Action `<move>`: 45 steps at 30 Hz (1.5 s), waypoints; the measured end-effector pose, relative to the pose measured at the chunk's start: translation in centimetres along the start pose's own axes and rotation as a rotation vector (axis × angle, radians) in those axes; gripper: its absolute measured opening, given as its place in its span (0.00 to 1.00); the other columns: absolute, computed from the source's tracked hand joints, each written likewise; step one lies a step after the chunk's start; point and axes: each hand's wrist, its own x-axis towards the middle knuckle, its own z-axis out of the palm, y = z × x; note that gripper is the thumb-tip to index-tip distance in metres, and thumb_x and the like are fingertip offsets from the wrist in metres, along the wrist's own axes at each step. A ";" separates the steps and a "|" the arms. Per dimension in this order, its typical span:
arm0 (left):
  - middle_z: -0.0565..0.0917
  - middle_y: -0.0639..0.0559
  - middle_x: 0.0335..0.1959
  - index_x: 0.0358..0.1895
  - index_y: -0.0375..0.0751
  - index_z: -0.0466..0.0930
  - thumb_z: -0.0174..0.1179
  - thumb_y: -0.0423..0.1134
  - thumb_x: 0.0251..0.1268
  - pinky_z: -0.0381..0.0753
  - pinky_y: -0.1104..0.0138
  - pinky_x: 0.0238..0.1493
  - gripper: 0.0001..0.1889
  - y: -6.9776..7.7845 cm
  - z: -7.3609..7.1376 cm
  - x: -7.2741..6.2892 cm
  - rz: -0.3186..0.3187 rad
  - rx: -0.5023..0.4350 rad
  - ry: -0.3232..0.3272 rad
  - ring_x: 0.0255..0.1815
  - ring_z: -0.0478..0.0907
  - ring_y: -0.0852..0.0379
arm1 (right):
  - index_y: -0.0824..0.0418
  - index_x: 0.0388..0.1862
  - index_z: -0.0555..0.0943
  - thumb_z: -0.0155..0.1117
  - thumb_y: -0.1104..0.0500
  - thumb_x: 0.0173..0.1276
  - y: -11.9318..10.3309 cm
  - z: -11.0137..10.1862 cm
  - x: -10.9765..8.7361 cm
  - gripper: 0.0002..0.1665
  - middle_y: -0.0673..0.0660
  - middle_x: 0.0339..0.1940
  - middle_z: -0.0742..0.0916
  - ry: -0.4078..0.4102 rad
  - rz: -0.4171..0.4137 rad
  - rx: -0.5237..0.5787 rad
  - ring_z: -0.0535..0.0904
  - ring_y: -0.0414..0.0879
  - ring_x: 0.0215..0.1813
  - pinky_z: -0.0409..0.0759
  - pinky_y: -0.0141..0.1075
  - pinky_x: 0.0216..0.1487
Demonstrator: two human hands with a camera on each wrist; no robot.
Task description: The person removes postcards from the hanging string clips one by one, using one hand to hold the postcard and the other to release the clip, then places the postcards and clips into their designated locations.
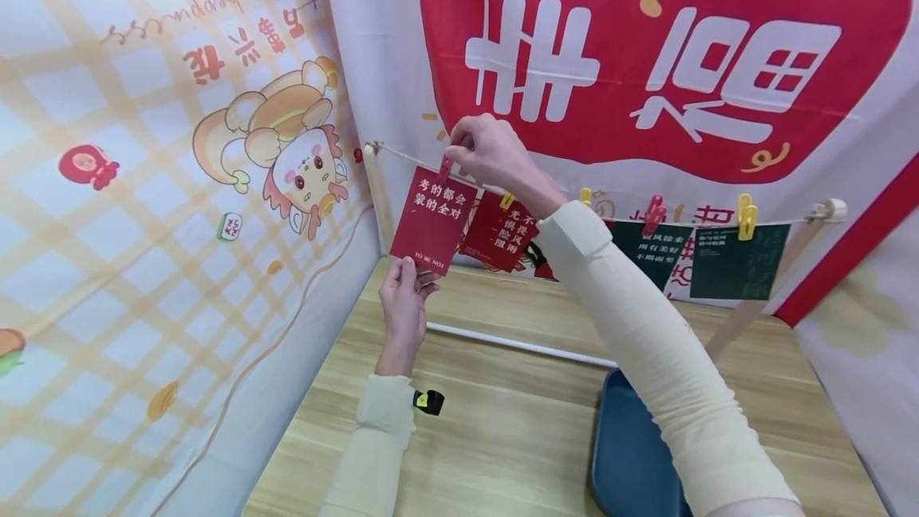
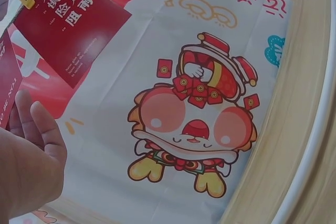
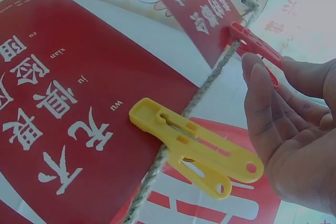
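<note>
Pinching the red clip (image 3: 254, 42) in the right hand (image 1: 495, 151), holding the card (image 1: 429, 222) by its bottom edge in the left hand (image 1: 406, 297), far left on the rope (image 3: 212, 80). Probably mid-clipping; next, check the bite, ease off. Gotta mind the neighbour card (image 3: 105, 40) and yellow clip (image 3: 199, 141), just right. Also around: green cards (image 1: 735, 274) far right, tray (image 1: 632, 441) near right.

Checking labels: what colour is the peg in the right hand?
Red: the peg in the right hand, seen best in the right wrist view.
</note>
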 end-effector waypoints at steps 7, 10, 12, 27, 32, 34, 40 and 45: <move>0.86 0.51 0.35 0.48 0.42 0.76 0.52 0.51 0.73 0.84 0.70 0.34 0.16 0.1 -0.5 0.0 -0.012 0.033 0.012 0.33 0.84 0.60 | 0.55 0.53 0.77 0.62 0.50 0.70 0.1 -0.3 -0.1 0.17 0.51 0.45 0.85 0.058 -0.021 0.001 0.82 0.41 0.41 0.84 0.31 0.46; 0.86 0.51 0.35 0.48 0.42 0.75 0.52 0.51 0.73 0.84 0.70 0.34 0.16 0.1 -0.7 -0.1 -0.011 0.042 0.007 0.34 0.84 0.59 | 0.55 0.51 0.76 0.61 0.50 0.70 0.4 -0.4 -0.2 0.15 0.51 0.44 0.85 0.080 -0.022 0.022 0.83 0.40 0.40 0.84 0.30 0.46; 0.85 0.51 0.34 0.48 0.41 0.75 0.52 0.51 0.73 0.84 0.69 0.34 0.16 0.0 -0.8 -0.2 -0.003 0.039 0.013 0.33 0.84 0.59 | 0.55 0.50 0.76 0.61 0.50 0.71 0.6 -0.6 -0.3 0.14 0.51 0.43 0.85 0.104 -0.033 0.039 0.83 0.40 0.39 0.84 0.29 0.44; 0.85 0.50 0.30 0.40 0.39 0.74 0.54 0.47 0.73 0.83 0.69 0.31 0.13 -0.2 -1.7 -0.7 0.045 0.016 0.007 0.29 0.85 0.58 | 0.56 0.51 0.76 0.61 0.53 0.71 0.6 -1.7 -1.0 0.13 0.51 0.46 0.84 0.175 -0.078 0.058 0.82 0.42 0.41 0.83 0.27 0.45; 0.86 0.50 0.29 0.38 0.40 0.73 0.55 0.45 0.73 0.83 0.69 0.29 0.11 -0.4 -2.2 -0.7 0.071 0.003 -0.010 0.29 0.85 0.58 | 0.56 0.55 0.76 0.62 0.49 0.70 0.7 -1.9 -1.6 0.19 0.51 0.48 0.86 0.188 -0.085 0.029 0.81 0.40 0.43 0.83 0.28 0.47; 0.86 0.50 0.29 0.37 0.40 0.73 0.55 0.44 0.73 0.83 0.69 0.29 0.10 -0.5 -2.4 -0.7 0.070 -0.014 -0.009 0.28 0.86 0.58 | 0.56 0.56 0.76 0.63 0.48 0.69 0.8 -2.0 -1.9 0.21 0.51 0.49 0.86 0.203 -0.089 0.020 0.81 0.40 0.44 0.83 0.28 0.47; 0.87 0.50 0.30 0.38 0.40 0.72 0.56 0.41 0.73 0.83 0.69 0.28 0.08 -0.6 -3.0 -0.8 0.048 -0.035 -0.004 0.28 0.86 0.58 | 0.56 0.57 0.76 0.65 0.48 0.67 1.0 -2.1 -2.8 0.24 0.51 0.50 0.86 0.226 -0.107 0.038 0.81 0.40 0.44 0.83 0.29 0.49; 0.88 0.50 0.29 0.36 0.39 0.70 0.55 0.39 0.73 0.83 0.69 0.28 0.08 -0.8 -3.7 -1.0 0.023 -0.028 0.007 0.26 0.85 0.57 | 0.57 0.59 0.76 0.66 0.50 0.67 1.2 -1.9 -3.8 0.25 0.51 0.49 0.86 0.235 -0.147 0.066 0.81 0.40 0.42 0.84 0.31 0.47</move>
